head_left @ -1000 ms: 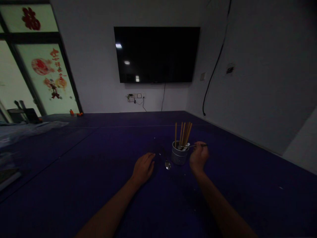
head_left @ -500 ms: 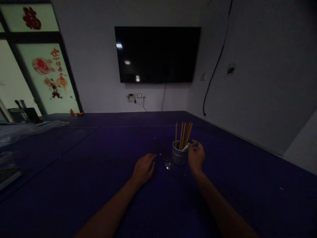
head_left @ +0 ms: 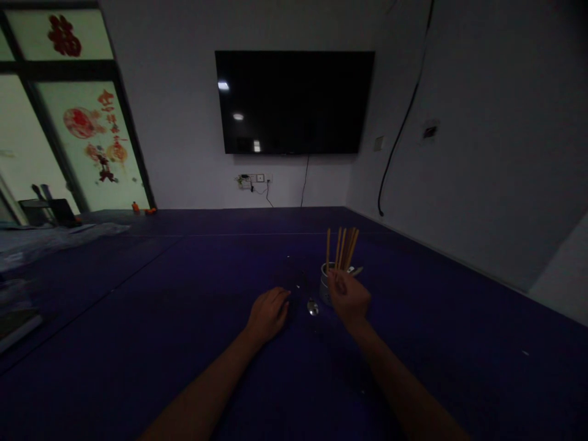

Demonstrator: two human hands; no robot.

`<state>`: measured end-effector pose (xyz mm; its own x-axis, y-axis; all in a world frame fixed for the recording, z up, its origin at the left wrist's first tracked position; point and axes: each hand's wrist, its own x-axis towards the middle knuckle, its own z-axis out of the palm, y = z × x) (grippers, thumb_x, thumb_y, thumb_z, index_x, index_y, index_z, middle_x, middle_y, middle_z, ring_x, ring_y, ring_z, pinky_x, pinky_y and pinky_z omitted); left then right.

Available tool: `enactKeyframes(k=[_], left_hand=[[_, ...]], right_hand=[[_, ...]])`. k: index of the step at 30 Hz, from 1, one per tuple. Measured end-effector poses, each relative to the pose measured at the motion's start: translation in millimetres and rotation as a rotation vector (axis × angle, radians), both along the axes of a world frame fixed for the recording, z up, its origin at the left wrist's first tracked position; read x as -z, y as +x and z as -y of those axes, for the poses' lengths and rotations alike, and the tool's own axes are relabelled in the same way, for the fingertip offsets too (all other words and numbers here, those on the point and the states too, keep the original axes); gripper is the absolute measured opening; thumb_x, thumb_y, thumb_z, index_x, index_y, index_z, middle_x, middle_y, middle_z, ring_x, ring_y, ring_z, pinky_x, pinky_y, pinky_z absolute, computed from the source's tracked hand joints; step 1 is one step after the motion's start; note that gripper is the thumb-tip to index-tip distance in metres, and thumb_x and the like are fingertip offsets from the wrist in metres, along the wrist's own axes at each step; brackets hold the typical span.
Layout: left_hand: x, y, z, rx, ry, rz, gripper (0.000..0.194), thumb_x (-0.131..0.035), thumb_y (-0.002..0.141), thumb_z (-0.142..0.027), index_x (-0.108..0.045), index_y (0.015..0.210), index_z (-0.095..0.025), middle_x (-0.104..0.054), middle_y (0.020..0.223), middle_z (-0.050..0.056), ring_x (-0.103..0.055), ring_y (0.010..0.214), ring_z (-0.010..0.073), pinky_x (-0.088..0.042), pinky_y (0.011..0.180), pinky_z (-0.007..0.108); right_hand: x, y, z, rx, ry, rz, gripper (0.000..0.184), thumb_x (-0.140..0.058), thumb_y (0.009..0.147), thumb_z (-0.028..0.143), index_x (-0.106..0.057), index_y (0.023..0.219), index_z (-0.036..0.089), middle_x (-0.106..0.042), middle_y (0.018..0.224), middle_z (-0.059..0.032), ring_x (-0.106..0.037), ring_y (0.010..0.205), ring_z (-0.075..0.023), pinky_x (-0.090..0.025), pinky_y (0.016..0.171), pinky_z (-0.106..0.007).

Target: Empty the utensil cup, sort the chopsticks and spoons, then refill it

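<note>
A grey cylindrical holder stands upright on the table, partly covered by my right hand. That hand is closed in front of the holder's rim; whatever its fingers grip, if anything, is hidden. Several wooden chopsticks rise from the holder. The pale handle of a utensil leans out over its right side. Left of the holder a shiny metal spoon lies on the tabletop. My left hand rests palm down left of the spoon, apart from it, with its fingers stretched out and nothing in them.
The dark blue tabletop reaches back to the wall, where a black television hangs. Clear plastic wrapping and a black caddy lie at the far left. Small orange objects sit near the door.
My right hand has moved left, from the pale utensil at the holder's right side to the front of its rim, and has let go of that utensil. My left hand stays put.
</note>
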<state>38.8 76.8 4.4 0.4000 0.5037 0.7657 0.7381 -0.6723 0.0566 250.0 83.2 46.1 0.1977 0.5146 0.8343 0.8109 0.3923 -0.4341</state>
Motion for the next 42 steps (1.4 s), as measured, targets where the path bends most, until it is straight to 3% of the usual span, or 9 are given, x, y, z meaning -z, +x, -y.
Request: enactKeyframes(k=[3, 7, 12, 17, 30, 37, 42], left_hand=[[-1.5, 0.2, 1.1, -0.006, -0.021, -0.008, 0.026, -0.039, 0.090, -0.023, -0.058, 0.107, -0.019, -0.065, 0.096, 0.008, -0.062, 0.089, 0.0182, -0.053, 0.078, 0.034], [-2.1, 0.3, 1.9, 0.006, -0.031, -0.011, 0.024, -0.039, 0.090, -0.023, -0.059, 0.101, -0.019, -0.066, 0.094, 0.007, -0.062, 0.087, 0.0180, -0.053, 0.077, 0.034], [-0.5, 0.3, 0.2, 0.013, -0.028, -0.005, 0.023, -0.040, 0.090, -0.022, -0.060, 0.099, -0.018, -0.066, 0.093, 0.007, -0.062, 0.087, 0.0179, -0.053, 0.076, 0.034], [1.9, 0.1, -1.3, 0.012, -0.035, -0.002, 0.023, -0.040, 0.089, -0.023, -0.060, 0.098, -0.018, -0.067, 0.091, 0.007, -0.063, 0.085, 0.0174, -0.052, 0.076, 0.033], [0.0, 0.7, -0.4, -0.003, -0.034, -0.030, 0.024, -0.039, 0.090, -0.023, -0.061, 0.096, -0.017, -0.067, 0.087, 0.007, -0.063, 0.081, 0.0171, -0.052, 0.073, 0.032], [0.5, -0.9, -0.4, -0.077, -0.014, 0.032, 0.032, -0.038, 0.093, -0.035, -0.058, 0.111, -0.016, -0.067, 0.095, 0.009, -0.063, 0.089, 0.0192, -0.053, 0.078, 0.035], [-1.6, -2.3, 0.6, -0.045, 0.026, 0.071, 0.036, -0.036, 0.094, -0.036, -0.056, 0.115, -0.016, -0.068, 0.097, 0.009, -0.063, 0.094, 0.0192, -0.053, 0.080, 0.034]], right_hand=[[3.4, -17.8, 4.7, -0.135, -0.280, 0.331, 0.036, -0.040, 0.090, 0.043, -0.069, 0.091, 0.021, -0.071, 0.090, -0.0079, -0.064, 0.080, -0.0192, -0.044, 0.074, -0.028], [8.8, -34.5, 6.8, -0.069, -0.587, 0.510, 0.035, -0.043, 0.090, 0.043, -0.066, 0.103, 0.020, -0.071, 0.090, -0.0098, -0.066, 0.082, -0.0226, -0.046, 0.068, -0.030], [16.6, -37.3, 6.6, 0.024, -0.750, 0.527, 0.033, -0.047, 0.089, 0.042, -0.068, 0.091, 0.017, -0.071, 0.084, -0.0132, -0.067, 0.082, -0.0242, -0.047, 0.068, -0.031], [16.8, -36.0, 6.0, 0.060, -0.837, 0.507, 0.033, -0.051, 0.087, 0.042, -0.069, 0.086, 0.014, -0.069, 0.090, -0.0152, -0.067, 0.085, -0.0250, -0.047, 0.070, -0.030], [19.5, -35.2, 0.5, 0.017, -0.861, 0.415, 0.024, -0.049, 0.087, 0.033, -0.065, 0.089, 0.016, -0.070, 0.089, -0.0125, -0.066, 0.087, -0.0242, -0.043, 0.066, -0.028], [13.9, -42.5, 4.9, -0.191, -0.715, 0.465, 0.021, -0.048, 0.087, 0.032, -0.056, 0.102, 0.021, -0.070, 0.085, -0.0053, -0.067, 0.081, -0.0201, -0.039, 0.062, -0.025], [14.8, -45.6, 8.4, -0.384, -0.613, 0.528, 0.020, -0.045, 0.089, 0.026, -0.055, 0.105, 0.021, -0.069, 0.091, -0.0048, -0.066, 0.083, -0.0178, -0.040, 0.066, -0.024]])
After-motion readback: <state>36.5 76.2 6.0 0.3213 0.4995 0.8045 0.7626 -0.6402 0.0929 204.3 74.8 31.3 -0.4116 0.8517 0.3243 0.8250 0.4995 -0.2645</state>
